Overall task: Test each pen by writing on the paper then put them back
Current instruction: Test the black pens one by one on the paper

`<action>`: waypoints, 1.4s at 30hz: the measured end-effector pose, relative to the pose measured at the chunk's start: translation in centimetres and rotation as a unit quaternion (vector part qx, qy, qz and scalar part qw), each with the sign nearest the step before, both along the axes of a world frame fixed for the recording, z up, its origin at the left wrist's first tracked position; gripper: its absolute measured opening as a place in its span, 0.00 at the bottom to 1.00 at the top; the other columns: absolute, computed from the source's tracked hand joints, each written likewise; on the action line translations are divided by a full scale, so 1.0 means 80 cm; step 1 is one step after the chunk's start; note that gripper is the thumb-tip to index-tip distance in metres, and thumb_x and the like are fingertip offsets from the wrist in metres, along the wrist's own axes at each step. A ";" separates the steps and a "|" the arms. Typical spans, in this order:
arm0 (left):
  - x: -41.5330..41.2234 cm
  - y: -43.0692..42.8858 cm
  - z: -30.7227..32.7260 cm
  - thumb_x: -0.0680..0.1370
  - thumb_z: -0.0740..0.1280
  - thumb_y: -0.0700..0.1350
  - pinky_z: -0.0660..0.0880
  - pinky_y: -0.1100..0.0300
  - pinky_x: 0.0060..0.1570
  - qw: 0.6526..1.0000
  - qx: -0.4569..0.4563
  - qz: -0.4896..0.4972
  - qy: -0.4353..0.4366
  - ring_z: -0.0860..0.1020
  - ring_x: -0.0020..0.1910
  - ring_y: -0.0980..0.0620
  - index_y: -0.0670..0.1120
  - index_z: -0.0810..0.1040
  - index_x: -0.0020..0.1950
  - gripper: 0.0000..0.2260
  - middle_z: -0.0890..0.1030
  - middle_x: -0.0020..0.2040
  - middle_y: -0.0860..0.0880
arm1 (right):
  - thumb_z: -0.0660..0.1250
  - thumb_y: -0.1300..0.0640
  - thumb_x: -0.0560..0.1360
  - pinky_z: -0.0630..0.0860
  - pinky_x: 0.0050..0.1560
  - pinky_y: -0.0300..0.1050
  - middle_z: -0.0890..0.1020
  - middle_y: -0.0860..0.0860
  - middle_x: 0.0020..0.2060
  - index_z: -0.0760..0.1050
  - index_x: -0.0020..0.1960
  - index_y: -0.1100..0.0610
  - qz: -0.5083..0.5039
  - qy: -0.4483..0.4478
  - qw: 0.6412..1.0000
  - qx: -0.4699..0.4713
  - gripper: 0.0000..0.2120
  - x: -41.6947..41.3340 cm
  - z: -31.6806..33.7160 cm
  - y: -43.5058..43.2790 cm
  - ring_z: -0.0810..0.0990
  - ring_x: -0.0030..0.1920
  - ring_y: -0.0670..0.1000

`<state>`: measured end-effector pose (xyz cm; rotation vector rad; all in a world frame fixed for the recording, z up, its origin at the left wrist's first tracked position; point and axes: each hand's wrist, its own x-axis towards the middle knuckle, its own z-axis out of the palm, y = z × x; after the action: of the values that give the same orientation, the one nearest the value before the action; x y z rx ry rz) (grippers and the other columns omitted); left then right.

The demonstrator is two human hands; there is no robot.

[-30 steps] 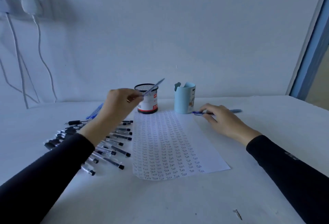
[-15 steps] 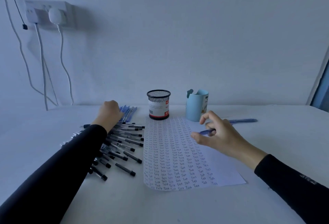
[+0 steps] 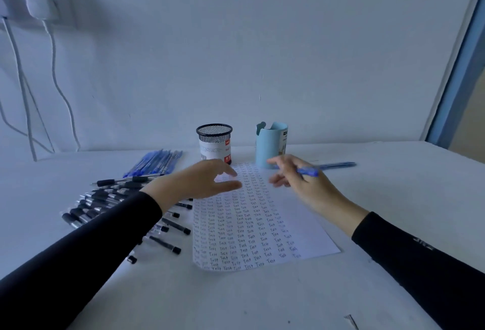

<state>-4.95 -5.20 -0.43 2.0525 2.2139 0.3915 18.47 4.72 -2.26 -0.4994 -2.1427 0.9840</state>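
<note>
A sheet of paper [image 3: 301, 224] covered with rows of the word "Test" lies in the middle of the white table. My right hand [image 3: 307, 185] holds a blue pen [image 3: 308, 171] above the paper's far right part, its fingers curled round the barrel. My left hand [image 3: 199, 181] hovers empty over the paper's far left edge, fingers spread. Several black-capped pens [image 3: 110, 198] lie in a heap left of the paper, and several blue pens [image 3: 154, 163] lie behind them. Another blue pen [image 3: 338, 164] lies on the table right of the holders.
A black mesh pen holder [image 3: 214, 143] and a light blue pen cup [image 3: 271, 143] stand at the far end of the paper. White cables [image 3: 56, 80] hang from a wall socket at the left. A small dark scrap [image 3: 351, 319] lies near the front edge.
My left hand left the pen heap and swung right, open, to the paper's far left edge. My right hand lifted the blue pen slightly and shifted it toward the far end.
</note>
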 end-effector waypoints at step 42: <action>0.071 -0.056 -0.010 0.80 0.55 0.63 0.72 0.53 0.60 0.994 -0.002 0.032 0.107 0.71 0.64 0.54 0.54 0.70 0.69 0.21 0.72 0.66 0.55 | 0.56 0.48 0.83 0.76 0.57 0.45 0.83 0.44 0.45 0.77 0.52 0.50 0.009 -0.130 0.991 0.031 0.12 0.067 0.000 -0.015 0.82 0.50 0.45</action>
<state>0.74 -9.69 -1.26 2.1163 2.4018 0.1784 23.83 3.55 -2.26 -0.6063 -2.4061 0.8987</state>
